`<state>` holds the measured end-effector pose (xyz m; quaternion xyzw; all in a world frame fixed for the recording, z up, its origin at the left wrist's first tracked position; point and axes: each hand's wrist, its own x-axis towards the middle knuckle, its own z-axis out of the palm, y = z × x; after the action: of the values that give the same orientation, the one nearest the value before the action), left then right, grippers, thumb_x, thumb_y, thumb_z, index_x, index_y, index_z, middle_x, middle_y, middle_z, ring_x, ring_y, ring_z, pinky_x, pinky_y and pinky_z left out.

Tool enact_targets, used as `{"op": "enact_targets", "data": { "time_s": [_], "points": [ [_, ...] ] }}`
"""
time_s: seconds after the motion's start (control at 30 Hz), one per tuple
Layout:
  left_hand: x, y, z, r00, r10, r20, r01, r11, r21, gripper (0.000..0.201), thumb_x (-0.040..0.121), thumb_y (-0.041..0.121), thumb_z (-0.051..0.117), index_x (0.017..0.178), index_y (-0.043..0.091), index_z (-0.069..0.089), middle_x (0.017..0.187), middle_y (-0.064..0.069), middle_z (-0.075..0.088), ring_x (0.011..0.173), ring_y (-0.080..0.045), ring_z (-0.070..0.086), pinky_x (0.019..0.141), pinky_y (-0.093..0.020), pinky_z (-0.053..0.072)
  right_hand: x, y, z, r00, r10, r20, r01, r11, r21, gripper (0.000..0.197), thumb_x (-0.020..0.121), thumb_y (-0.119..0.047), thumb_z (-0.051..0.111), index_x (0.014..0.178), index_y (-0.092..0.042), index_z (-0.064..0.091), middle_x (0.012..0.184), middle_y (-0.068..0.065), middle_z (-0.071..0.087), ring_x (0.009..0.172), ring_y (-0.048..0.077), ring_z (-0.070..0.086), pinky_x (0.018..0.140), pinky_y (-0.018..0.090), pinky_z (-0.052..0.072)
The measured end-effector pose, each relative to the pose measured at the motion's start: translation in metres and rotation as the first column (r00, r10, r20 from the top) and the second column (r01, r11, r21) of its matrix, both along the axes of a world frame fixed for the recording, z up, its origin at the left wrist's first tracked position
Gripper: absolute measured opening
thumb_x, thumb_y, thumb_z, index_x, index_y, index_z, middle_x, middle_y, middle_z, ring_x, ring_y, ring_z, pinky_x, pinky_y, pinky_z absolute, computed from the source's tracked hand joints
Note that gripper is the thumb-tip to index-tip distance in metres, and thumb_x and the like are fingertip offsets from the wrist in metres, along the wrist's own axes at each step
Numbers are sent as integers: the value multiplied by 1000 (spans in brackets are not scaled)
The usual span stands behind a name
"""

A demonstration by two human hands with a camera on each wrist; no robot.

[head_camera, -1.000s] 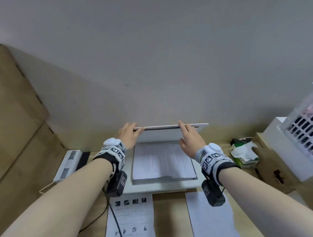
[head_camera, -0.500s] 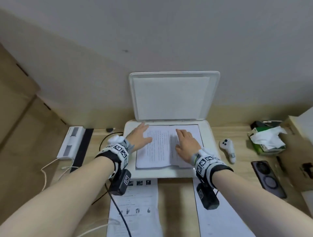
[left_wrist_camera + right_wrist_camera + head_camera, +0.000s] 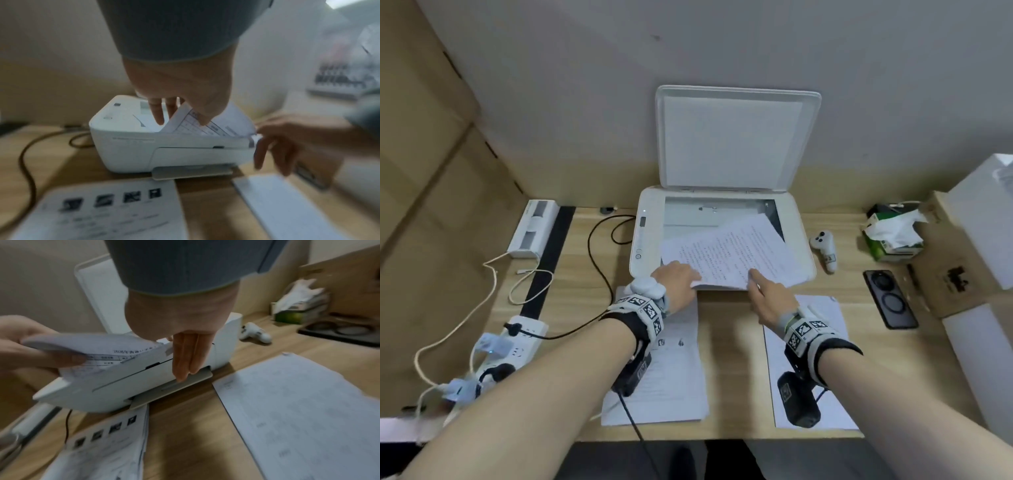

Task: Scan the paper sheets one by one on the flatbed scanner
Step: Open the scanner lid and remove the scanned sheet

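Observation:
The white flatbed scanner (image 3: 647, 240) sits mid-desk with its lid (image 3: 732, 137) raised against the wall. A printed paper sheet (image 3: 729, 253) lies skewed over the near part of the glass, its near edge lifted. My left hand (image 3: 690, 277) pinches that sheet (image 3: 226, 126) at its near left corner, thumb on top and fingers under. My right hand (image 3: 755, 277) has one finger on the near edge. In the right wrist view its other fingers (image 3: 185, 363) hang straight down before the scanner's front. Two paper stacks lie in front: a printed one (image 3: 671, 377) and a blank-faced one (image 3: 815, 315).
Right of the scanner are a small white controller (image 3: 823, 246), a dark phone (image 3: 890, 298), a green tissue box (image 3: 893, 236) and a cardboard box (image 3: 948, 270). On the left are a black cable (image 3: 599, 246), a power strip (image 3: 517, 342) and a white device (image 3: 534, 229).
A second ago both hands raised the lid, then lay flat on the sheet on the glass. Now the sheet is skewed and drawn toward me, with my left hand pinching its corner.

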<state>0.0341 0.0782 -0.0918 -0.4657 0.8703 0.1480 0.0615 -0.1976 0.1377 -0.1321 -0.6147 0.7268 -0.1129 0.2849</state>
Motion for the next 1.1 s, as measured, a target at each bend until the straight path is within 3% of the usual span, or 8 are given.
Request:
{"op": "enact_targets", "data": {
  "time_s": [0.1,0.23,0.37,0.5,0.63,0.73,0.87,1.1],
  "points": [
    [-11,15,13,950,99,-296,-68,991,115,20,94,20,50,80,10,63,86,-8,66,82,-32,62,65,-33,43,-3,20,4,953,-205,222,212,977,-7,37,99,-44,34,114,-26,62,97,7,73,87,32,67,89,43,52],
    [-37,43,28,910,132,-394,8,943,333,51,88,49,63,61,9,47,59,-7,45,56,-20,36,54,-30,24,-29,45,23,884,-340,322,370,928,-34,43,81,-47,38,74,-15,65,73,4,71,75,28,68,80,51,54],
    [-45,59,21,804,381,-457,-72,824,562,74,84,76,43,69,9,70,62,-3,70,57,-17,62,67,-30,49,-61,61,30,811,-432,394,478,878,-22,42,85,-48,55,74,-9,70,64,7,70,60,18,67,74,42,56],
    [-62,62,-4,887,405,-222,-332,894,302,75,93,69,31,67,8,65,63,-5,68,62,-23,65,68,-31,49,-103,76,15,799,-438,413,498,866,-45,14,85,-21,67,74,-14,71,72,5,67,65,17,57,62,31,47],
    [-97,80,-37,835,535,-129,-361,710,605,51,93,56,51,90,6,65,88,-8,69,74,-22,61,65,-30,46,-137,95,-5,789,-401,465,455,891,-4,17,83,3,63,93,-10,67,89,1,56,78,12,53,63,9,42],
    [-133,104,-63,777,613,-143,-380,638,669,21,91,23,64,96,4,71,89,-10,72,73,-18,64,57,-26,50,-167,103,-31,805,-375,460,397,916,52,18,84,3,63,95,-11,65,89,1,53,81,15,52,72,13,43],
    [-159,121,-96,809,587,-19,-435,621,652,18,83,7,59,68,6,68,68,-9,64,65,-21,57,58,-29,45,-189,107,-65,860,-309,407,304,949,80,19,84,2,63,94,-14,65,99,3,64,88,13,56,94,28,47],
    [-185,131,-148,761,645,75,-545,572,613,23,80,11,60,58,17,56,72,-13,72,64,-20,60,59,-28,43,-204,106,-122,986,-164,43,160,984,76,6,86,-22,63,90,-25,65,100,-4,60,102,20,54,80,40,51]
  ]
}}
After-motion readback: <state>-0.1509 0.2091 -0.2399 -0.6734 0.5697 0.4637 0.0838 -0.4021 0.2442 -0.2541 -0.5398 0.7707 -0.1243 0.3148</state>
